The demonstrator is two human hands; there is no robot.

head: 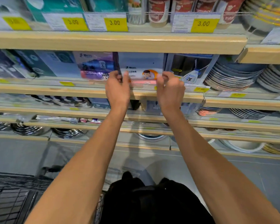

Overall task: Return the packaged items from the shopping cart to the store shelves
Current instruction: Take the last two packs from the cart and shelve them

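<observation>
While your left hand [117, 88] pinches the left edge of the flat white cartoon-printed packet [142, 73] and your curled right hand [170, 89] grips its right edge, it sits nearly home on the pale wooden shelf [55, 91] (the black wire cart's [10, 206] contents are hidden).

We see L hand [117, 88] & R hand [170, 89] pinching pale packet [142, 73] on mid shelf [55, 91], plates [233, 76] at right.

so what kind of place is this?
A shop aisle, likely household goods: yellow 3.00 price tags on wooden shelf edges, stacked plates, and a white package both hands are at.
</observation>
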